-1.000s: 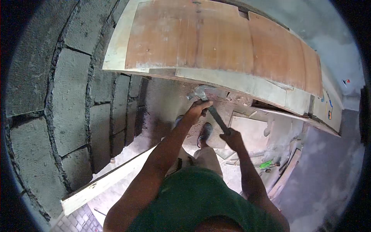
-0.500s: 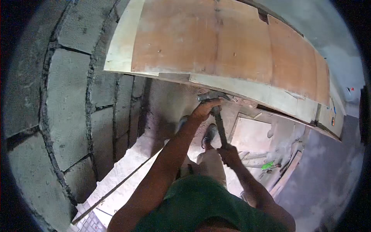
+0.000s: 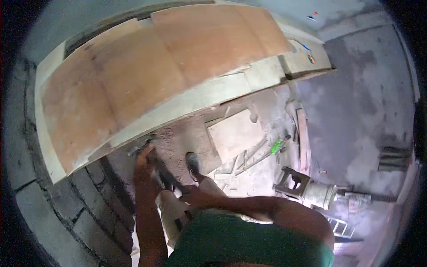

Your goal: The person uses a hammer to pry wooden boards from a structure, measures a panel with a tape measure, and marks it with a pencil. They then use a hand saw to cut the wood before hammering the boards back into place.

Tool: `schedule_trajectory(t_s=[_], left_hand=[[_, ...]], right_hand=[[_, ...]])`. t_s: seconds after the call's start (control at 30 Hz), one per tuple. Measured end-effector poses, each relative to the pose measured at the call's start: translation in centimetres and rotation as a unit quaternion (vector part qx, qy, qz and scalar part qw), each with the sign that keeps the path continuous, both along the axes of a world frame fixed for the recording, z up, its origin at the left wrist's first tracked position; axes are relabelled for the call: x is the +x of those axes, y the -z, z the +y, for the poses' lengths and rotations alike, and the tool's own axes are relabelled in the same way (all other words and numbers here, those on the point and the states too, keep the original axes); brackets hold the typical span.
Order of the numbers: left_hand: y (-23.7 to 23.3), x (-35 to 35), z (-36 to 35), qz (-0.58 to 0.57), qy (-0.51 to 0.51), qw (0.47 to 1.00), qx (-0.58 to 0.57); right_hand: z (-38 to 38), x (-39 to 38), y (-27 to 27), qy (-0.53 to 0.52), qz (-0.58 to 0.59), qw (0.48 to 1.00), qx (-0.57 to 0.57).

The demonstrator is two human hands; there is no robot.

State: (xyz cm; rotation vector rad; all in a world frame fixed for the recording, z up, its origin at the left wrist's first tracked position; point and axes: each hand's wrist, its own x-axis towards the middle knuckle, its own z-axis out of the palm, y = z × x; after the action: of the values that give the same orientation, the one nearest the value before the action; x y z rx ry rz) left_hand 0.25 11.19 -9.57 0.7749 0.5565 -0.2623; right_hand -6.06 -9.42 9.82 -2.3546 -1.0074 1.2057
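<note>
Hammer (image 3: 167, 175) slants between clenched fingers: left hand (image 3: 144, 161) near its head (blurred), right hand (image 3: 192, 196) lower down the handle.

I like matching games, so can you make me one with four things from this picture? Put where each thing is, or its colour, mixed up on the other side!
Things:
1. Hammer
2. Shirt
3. Block wall
4. Pale board

Places and colours:
A. Grey, at the lower left of the picture
B. Lying flat on the floor
C. Held by the left hand and the right hand
D. Green

Right pairs: 1-C, 2-D, 3-A, 4-B
</note>
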Motion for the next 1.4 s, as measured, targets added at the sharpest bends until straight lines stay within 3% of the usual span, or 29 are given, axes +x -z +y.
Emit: schedule_trajectory(t_s=[0.03,0.07,0.13,0.2,0.23,0.3,0.33,0.37,0.4,0.43,0.57,0.6,0.63,0.67,0.7,0.73,0.77,0.8,0.83,0.87,0.9,0.93,1.0,1.03,1.1,1.2,1.23,1.4], left_hand=[[1.5,-0.1,1.9,0.020,0.066,0.998,-0.010],[1.9,0.6,2.5,0.010,0.076,0.997,-0.015],[1.5,0.9,2.8,-0.015,0.119,0.993,-0.003],[0.1,0.6,1.8,-0.012,0.105,0.994,-0.017],[-0.6,0.7,1.3,-0.009,0.086,0.996,-0.024],[-1.1,0.2,0.8,-0.004,0.084,0.996,-0.008],[-1.5,0.2,0.7,0.001,0.076,0.997,0.010],[-3.1,0.8,0.7,-0.006,0.073,0.997,0.013],[-5.7,0.7,0.8,0.030,0.070,0.996,0.056],[-7.1,0.5,0.8,0.070,0.072,0.990,0.097],[-6.2,-0.9,4.4,0.079,0.101,0.986,0.106],[-6.0,-1.2,4.8,0.026,0.082,0.993,0.077],[-6.2,-1.5,5.7,-0.028,0.052,0.997,0.052],[-10.4,-2.0,4.3,0.026,0.008,0.999,0.037],[-14.2,-2.8,3.5,0.086,-0.047,0.995,0.022],[-10.2,-5.2,5.2,0.019,-0.014,0.992,-0.122],[-4.4,-6.5,6.7,0.048,-0.003,0.998,-0.037],[-2.2,-7.7,7.0,0.042,-0.013,0.999,-0.013],[-1.7,-9.2,7.0,0.032,-0.030,0.999,-0.011],[-1.1,-10.3,6.9,0.023,-0.043,0.999,-0.013],[-0.8,-11.4,6.9,0.018,-0.055,0.998,-0.012],[-0.6,-12.0,7.0,0.013,-0.066,0.998,-0.012],[-0.3,-13.3,7.5,0.009,-0.086,0.996,-0.007],[-0.2,-13.7,7.9,0.008,-0.093,0.996,-0.002],[0.1,-14.5,8.3,0.005,-0.108,0.994,0.002],[0.4,-15.6,8.0,0.004,-0.134,0.991,0.006],[0.4,-15.9,7.9,0.006,-0.148,0.989,0.003],[0.9,-16.2,5.7,0.000,-0.181,0.983,-0.002]], right_hand=[[1.2,-5.3,8.9,0.374,0.178,0.898,0.146],[1.4,-6.8,12.3,0.383,0.165,0.889,0.189],[0.4,-7.2,13.3,0.394,0.148,0.878,0.227],[-0.8,-7.1,12.1,0.259,0.145,0.937,0.184],[-1.7,-5.3,10.3,0.262,0.141,0.937,0.184],[-3.6,-1.4,6.0,-0.011,0.106,0.990,0.090],[-2.6,-3.3,8.2,-0.014,0.102,0.991,0.091],[-1.0,-6.7,12.3,0.032,0.034,0.986,0.161],[0.5,-8.0,13.4,0.082,-0.030,0.969,0.230],[1.3,-9.1,14.4,0.087,-0.028,0.969,0.231],[7.0,-9.6,8.7,0.041,0.086,0.983,0.156],[6.5,-10.2,11.2,0.037,0.087,0.982,0.161],[5.0,-10.9,16.3,0.033,-0.001,0.982,0.186],[4.8,-12.1,18.9,0.022,-0.078,0.973,0.216],[4.1,-11.4,17.3,0.111,0.074,0.980,0.149],[3.0,-9.4,14.1,0.188,0.229,0.953,0.066],[2.2,-7.6,9.5,0.038,0.088,0.986,0.135],[1.2,-7.9,8.3,0.007,0.053,0.990,0.130],[0.5,-8.0,8.3,0.032,0.121,0.988,0.089],[-0.1,-7.4,5.8,0.298,0.390,0.870,-0.044],[-0.8,-8.1,5.2,0.337,0.408,0.849,0.012],[-0.3,-7.5,4.1,0.319,0.417,0.851,0.007],[1.2,-5.9,1.1,0.167,0.265,0.948,0.046],[1.8,-4.9,-0.4,0.156,0.269,0.949,0.048],[2.2,-3.2,-2.4,0.233,0.413,0.880,-0.021],[0.3,-3.3,-0.1,0.132,0.367,0.917,-0.077],[-0.1,-2.5,-0.4,0.159,0.435,0.882,-0.088],[-1.3,-1.5,-0.7,0.096,0.434,0.874,-0.198]])
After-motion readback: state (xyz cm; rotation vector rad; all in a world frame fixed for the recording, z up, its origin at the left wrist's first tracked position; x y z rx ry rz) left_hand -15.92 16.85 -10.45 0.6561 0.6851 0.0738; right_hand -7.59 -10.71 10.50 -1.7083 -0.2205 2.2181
